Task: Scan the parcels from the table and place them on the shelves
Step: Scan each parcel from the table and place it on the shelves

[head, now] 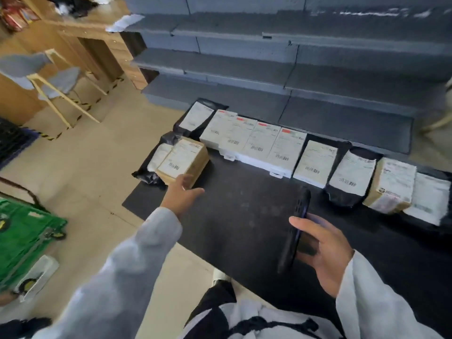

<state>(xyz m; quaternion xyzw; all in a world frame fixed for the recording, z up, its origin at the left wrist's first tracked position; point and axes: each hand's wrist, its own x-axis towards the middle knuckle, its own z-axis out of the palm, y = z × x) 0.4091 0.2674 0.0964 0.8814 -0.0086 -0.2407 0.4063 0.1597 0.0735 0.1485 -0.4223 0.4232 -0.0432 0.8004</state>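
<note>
Right now the left hand (182,192) reaches with loose, spread fingers to the brown cardboard parcel (183,160) at the left end of the black worktop (244,216), fingertips at its near edge. Meanwhile the right hand (320,253) holds a dark phone (294,231) over the worktop. More labelled parcels (269,145) lie in a row along the far edge, before the grey shelves (269,69).

light: soft, even, bright | shadows: faint | blur: smeared edges, labels unreadable | distortion: wide-angle bowing at edges
</note>
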